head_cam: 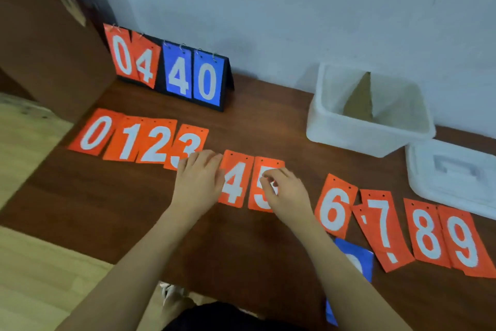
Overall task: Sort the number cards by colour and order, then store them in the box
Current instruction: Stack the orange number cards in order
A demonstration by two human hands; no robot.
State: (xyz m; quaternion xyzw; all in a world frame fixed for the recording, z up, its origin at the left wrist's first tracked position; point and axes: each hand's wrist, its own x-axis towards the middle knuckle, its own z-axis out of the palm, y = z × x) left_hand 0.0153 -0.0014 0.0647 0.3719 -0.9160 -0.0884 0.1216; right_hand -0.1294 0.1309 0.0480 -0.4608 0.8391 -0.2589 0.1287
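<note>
10 orange paper number cards (332, 208) in 1 row — left hand (198, 183) flat, relaxed; right hand (288, 192) pinching the orange 5 card (261, 188); bare wood near the table (80, 210) edge.

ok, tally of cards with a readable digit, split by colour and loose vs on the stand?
Loose orange number cards, 0 to 9: 10
Orange number cards on the black flip scoreboard stand: 2
Blue number cards on that stand: 2
Total: 14
Not counted: loose blue card by the right forearm, digit mostly hidden.
</note>
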